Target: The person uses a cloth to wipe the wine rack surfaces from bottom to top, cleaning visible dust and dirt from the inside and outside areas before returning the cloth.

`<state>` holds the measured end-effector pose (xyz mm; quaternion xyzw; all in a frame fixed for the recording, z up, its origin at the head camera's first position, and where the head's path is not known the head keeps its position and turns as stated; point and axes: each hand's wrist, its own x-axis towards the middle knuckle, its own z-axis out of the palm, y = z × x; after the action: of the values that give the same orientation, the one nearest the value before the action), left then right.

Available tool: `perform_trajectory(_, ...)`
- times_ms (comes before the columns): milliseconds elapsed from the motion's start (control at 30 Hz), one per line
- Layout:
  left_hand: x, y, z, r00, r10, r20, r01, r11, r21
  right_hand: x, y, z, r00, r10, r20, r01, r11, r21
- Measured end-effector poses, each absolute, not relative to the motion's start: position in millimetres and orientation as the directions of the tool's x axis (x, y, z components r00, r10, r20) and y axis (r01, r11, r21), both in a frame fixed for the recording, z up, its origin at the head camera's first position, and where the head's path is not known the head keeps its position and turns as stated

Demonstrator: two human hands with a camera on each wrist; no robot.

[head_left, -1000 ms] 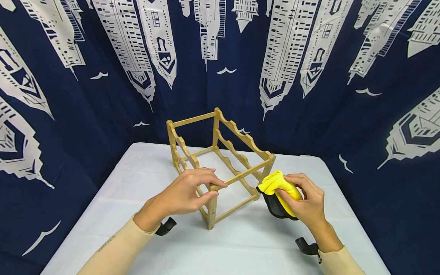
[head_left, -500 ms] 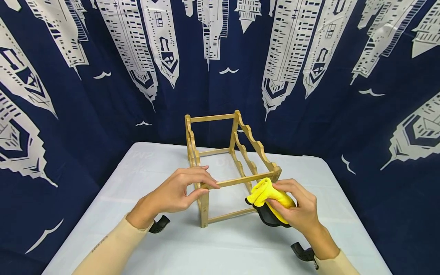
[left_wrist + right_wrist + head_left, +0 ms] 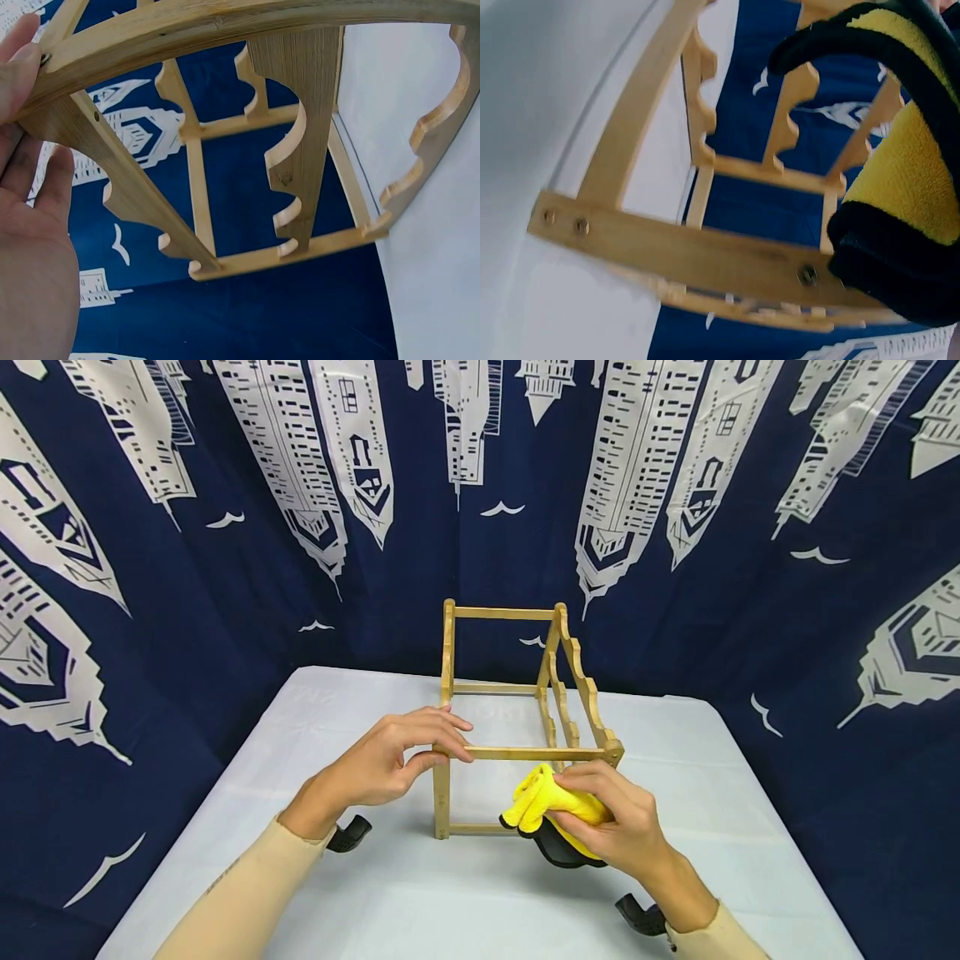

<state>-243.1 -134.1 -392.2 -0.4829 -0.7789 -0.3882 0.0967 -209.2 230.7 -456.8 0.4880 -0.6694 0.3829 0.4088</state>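
Note:
A pale wooden rack (image 3: 536,753) with scalloped rails stands on the white table in the head view. My left hand (image 3: 390,752) grips its near left top corner, fingers over the top and thumb in front; the left wrist view shows the fingers at the end of a wooden bar (image 3: 172,39). Bunched in my right hand (image 3: 626,822) is a yellow cloth (image 3: 543,797) with a dark grey side and black edging, pinched between thumb and fingers. The cloth is just in front of the rack's near right post. In the right wrist view, the cloth (image 3: 907,180) overlaps a screwed wooden post (image 3: 697,255).
The white-covered table (image 3: 360,893) reaches back to a dark blue curtain (image 3: 405,577) printed with white upside-down buildings and birds. A black curved piece shows at each wrist, the left one (image 3: 350,835) and the right one (image 3: 641,916).
The rack has turned, its far end swinging right, so its near side now faces me nearly square. My right hand has moved left and slightly down with the cloth. My left hand stays on the corner.

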Motion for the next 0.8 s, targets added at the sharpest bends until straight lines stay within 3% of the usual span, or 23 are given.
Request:
perform_trajectory(267, -244.8, -138.2, -390.4, -0.579, 0.627, 0.522, 0.793, 0.282, 0.541, -209.0, 195.6, -471.2, -0.329, -0.353, 0.876, -0.928, 0.292, -0.231)
perform_trajectory(500, -243.6, -146.3, -386.7, -0.57, 0.524, 0.633, 0.815, 0.263, 0.517, -206.4, 143.8, -479.9, -0.417, -0.259, 0.871, -0.883, 0.342, -0.321)
perform_trajectory(633, -245.9, -147.1, -383.5, -0.577, 0.54, 0.613, 0.802, 0.234, 0.549, -210.6, 125.0, -481.9, -0.44, -0.254, 0.861, -0.87, 0.357, -0.34)
perform_trajectory(800, -247.6, -147.2, -382.9, -0.612, 0.547, 0.571, 0.758, 0.201, 0.62, -216.5, 120.1, -482.2, -0.413, -0.326, 0.85, -0.886, 0.362, -0.291)
